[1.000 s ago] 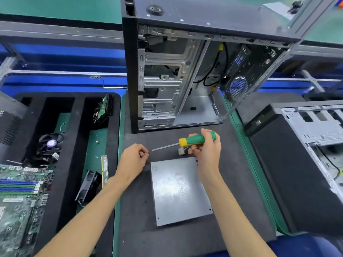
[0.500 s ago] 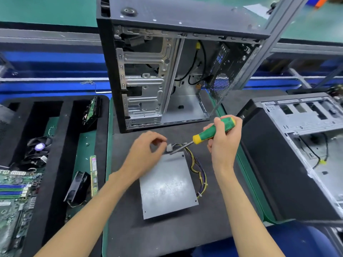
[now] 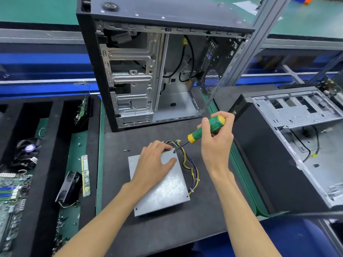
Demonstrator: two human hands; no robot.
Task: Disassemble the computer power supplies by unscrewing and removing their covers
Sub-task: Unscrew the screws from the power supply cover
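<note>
Lying under the left hand (image 3: 155, 160) (pressed flat), power supply (image 3: 163, 191).

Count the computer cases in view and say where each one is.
2. One computer case stands upright and open at the back of the dark mat. The other computer case lies on its side to the right. More may be out of frame.

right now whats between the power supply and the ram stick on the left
In the head view, a small loose screw on the dark mat, then the mat's green edge.
</note>
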